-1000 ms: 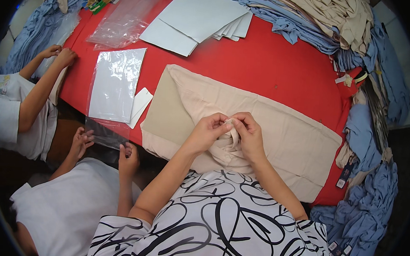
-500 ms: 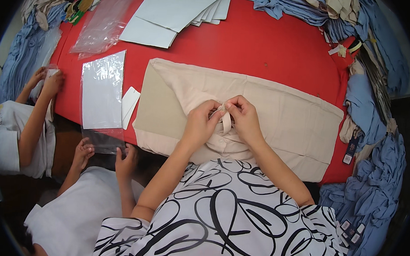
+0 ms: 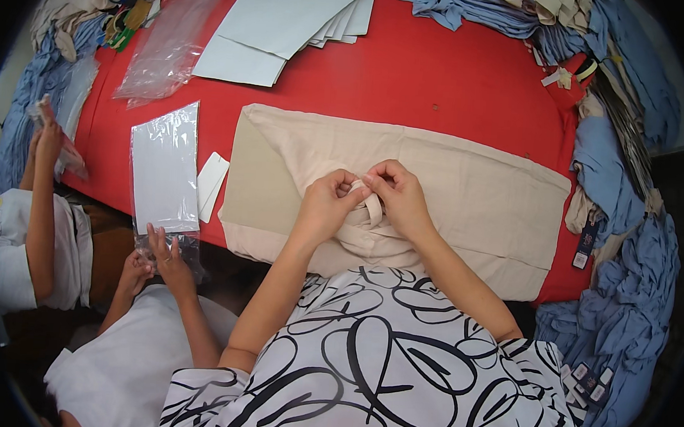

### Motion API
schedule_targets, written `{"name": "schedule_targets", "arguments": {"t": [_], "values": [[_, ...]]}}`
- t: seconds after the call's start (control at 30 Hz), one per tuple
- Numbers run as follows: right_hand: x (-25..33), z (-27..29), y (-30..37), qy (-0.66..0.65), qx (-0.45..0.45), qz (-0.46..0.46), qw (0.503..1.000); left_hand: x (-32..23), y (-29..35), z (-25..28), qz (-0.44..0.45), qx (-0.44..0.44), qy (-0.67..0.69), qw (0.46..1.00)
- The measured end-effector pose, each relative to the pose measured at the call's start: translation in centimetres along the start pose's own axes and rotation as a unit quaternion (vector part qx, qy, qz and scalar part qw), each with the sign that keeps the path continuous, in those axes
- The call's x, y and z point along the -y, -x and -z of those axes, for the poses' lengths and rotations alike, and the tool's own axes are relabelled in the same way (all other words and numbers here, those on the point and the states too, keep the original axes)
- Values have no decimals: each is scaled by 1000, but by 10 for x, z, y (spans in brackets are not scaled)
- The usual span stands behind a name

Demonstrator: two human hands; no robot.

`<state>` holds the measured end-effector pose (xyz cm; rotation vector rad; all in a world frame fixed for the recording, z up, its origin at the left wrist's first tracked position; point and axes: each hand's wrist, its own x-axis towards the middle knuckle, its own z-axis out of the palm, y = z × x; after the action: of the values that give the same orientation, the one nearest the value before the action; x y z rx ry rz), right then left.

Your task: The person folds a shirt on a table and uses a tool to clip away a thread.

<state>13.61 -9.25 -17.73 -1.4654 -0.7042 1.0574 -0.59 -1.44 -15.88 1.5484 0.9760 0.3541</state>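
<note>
A beige cloth garment [image 3: 475,206] lies spread in a long flat shape before me, with a darker khaki flat panel [image 3: 258,181] showing at its left end. Its middle is bunched up near my body. My left hand [image 3: 327,207] pinches the bunched cloth, thumb and fingertips together. Close beside it, my right hand [image 3: 400,200] pinches the same part, its fingertips almost meeting those of the left. A narrow beige fabric strip [image 3: 373,209] loops down between the two hands. What exactly sits between the fingertips is partly hidden.
A red-covered table [image 3: 382,75] carries pale cards [image 3: 271,21], clear plastic bags [image 3: 168,46], a bagged white board [image 3: 165,167] and small white cards [image 3: 212,182]. Blue garments [image 3: 627,293] hang at the right. At left, two co-workers' hands [image 3: 159,261] [image 3: 43,136] handle plastic packaging.
My hands stay pinched at the strip, with only a small shift of the fingers. The nearer co-worker's hands have come together at the bag's lower end; the farther one's hands have moved left.
</note>
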Motion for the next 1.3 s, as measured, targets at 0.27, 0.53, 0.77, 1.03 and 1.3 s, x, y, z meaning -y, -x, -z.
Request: {"name": "schedule_targets", "arguments": {"t": [0.27,0.53,0.77,1.03,1.3], "values": [[-7,-1,-5,-119,25,-52,991,19,1,-10,-72,5,120,990],[-4,-8,-7,-37,1,-16,999,21,4,-2,-66,89,231,967],[3,0,-2,-53,-25,-26,998,4,1,0,-49,61,190,979],[22,7,9,30,18,94,995,0,0,-1,-29,70,165,983],[15,6,4,-40,18,-35,998,3,2,-7,-122,11,18,992]]}}
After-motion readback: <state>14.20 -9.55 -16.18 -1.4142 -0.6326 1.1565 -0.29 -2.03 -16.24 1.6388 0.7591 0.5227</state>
